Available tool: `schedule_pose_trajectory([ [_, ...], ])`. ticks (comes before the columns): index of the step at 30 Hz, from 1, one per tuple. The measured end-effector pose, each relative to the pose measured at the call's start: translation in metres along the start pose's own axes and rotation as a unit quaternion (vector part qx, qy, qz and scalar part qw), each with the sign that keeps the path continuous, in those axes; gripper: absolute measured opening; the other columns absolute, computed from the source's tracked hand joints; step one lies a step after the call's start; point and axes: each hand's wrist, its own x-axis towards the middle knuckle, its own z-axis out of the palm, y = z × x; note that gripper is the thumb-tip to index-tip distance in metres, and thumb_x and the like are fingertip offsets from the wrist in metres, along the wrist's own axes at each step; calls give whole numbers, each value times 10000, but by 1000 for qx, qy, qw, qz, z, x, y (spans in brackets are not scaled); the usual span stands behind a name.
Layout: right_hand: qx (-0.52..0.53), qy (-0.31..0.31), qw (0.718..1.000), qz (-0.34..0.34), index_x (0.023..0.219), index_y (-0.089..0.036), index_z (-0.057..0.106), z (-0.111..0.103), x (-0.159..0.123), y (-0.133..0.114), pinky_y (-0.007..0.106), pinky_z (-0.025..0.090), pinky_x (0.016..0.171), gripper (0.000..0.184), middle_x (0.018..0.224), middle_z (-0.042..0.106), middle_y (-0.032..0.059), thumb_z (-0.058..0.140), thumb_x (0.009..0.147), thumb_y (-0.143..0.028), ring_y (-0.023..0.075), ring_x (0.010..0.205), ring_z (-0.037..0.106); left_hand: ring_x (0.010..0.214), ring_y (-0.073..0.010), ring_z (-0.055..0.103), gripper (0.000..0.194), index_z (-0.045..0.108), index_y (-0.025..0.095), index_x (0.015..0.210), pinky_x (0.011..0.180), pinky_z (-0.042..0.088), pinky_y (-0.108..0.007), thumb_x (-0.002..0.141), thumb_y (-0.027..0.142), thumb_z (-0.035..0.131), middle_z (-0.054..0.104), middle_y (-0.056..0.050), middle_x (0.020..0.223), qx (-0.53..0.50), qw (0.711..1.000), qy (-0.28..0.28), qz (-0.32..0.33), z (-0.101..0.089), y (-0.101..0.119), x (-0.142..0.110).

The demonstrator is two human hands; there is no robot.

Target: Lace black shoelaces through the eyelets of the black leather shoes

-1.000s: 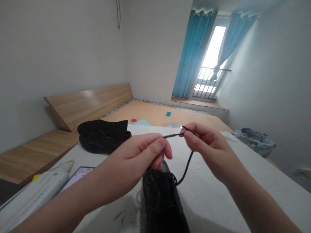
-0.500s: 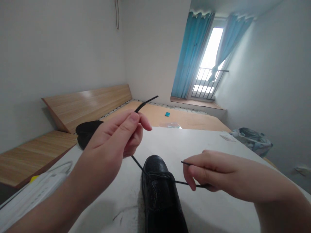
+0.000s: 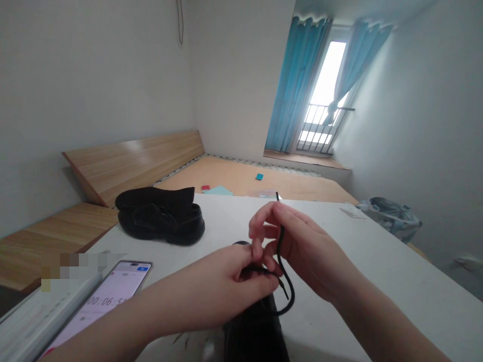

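Observation:
A black leather shoe point(image 3: 258, 334) stands on the white table in front of me, its toe pointing away and mostly covered by my hands. Just above it, my left hand point(image 3: 241, 281) pinches a black shoelace, whose tip sticks out past the thumb. My right hand point(image 3: 289, 236) grips the other part of the shoelace point(image 3: 290, 286) between thumb and fingers, with a short end pointing up. From there the lace hangs in a loop down to the right side of the shoe. The fingers of both hands meet over the shoe, hiding where the lace strands cross.
A second black shoe point(image 3: 160, 221) lies on the white table point(image 3: 362, 281) at the back left. A phone with a lit screen point(image 3: 109, 296) rests at the left beside a white object. Behind the table are a wooden board point(image 3: 136, 163) and a basket point(image 3: 390, 218).
My hands have come together from either side of the shoe, the left moving right and down, the right moving left and up. The second shoe and the phone now show.

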Motion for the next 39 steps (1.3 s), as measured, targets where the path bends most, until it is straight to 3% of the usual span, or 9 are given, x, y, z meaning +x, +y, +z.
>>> schedule_pose_trajectory([
  [6,58,10,998,-37,855,-236,610,-11,-2,-7,211,390,458,312,647,453,-42,476,967,-495,115,531,452,779,-174,606,270,721,197,894,682,420,-273,914,295,470,697,3,819,-33,998,34,36,-8,9,3],
  [9,-39,66,993,-90,831,-243,667,-15,-6,-11,216,391,533,315,610,407,-46,492,978,-459,112,557,422,743,-167,609,186,716,189,904,663,422,-268,862,255,548,713,5,778,-58,994,87,34,-9,13,5],
  [13,-187,102,967,-143,1060,-356,726,-6,-9,-7,299,431,906,356,1056,644,6,394,1013,-476,173,1026,551,759,-168,599,194,712,206,869,669,421,-276,830,178,524,712,4,822,-46,992,108,51,-4,13,2],
  [18,-233,91,962,-111,1253,-426,633,2,-9,-5,371,462,972,410,1372,554,-20,342,997,-559,236,1341,398,786,-177,557,320,648,267,1083,655,414,-282,780,187,584,673,12,925,-20,994,105,27,0,8,-2],
  [22,-234,73,962,-119,1292,-475,583,-4,-13,-8,415,346,1106,416,1434,494,-56,297,1005,-565,221,1411,309,765,-172,531,230,622,255,1063,677,408,-296,855,347,585,662,11,930,-22,985,166,40,-6,7,3],
  [27,-271,96,944,-160,1316,-450,571,0,-13,-6,439,262,1153,435,1422,493,-33,286,1006,-561,218,1409,297,775,-171,522,173,670,266,962,686,411,-282,821,239,574,632,27,879,-14,986,160,48,-4,12,1],
  [33,-285,54,951,-107,1400,-309,516,-1,-4,1,386,428,985,568,1255,584,64,266,990,-611,225,1178,518,814,-167,551,247,651,215,816,756,422,-275,942,332,473,642,16,836,-73,982,129,115,-2,14,-1],
  [37,-332,0,942,-46,973,-215,712,-16,-3,-10,310,455,752,417,805,659,22,448,972,-538,181,807,591,773,-171,545,297,616,208,771,711,413,-276,952,360,437,596,15,750,-75,969,209,107,-12,13,0],
  [39,-352,-12,936,-16,746,-194,664,-23,-3,-17,289,426,674,378,702,635,6,516,955,-471,159,710,564,796,-186,561,305,627,208,796,714,420,-287,949,382,429,611,4,764,-74,966,227,99,-15,13,0],
])
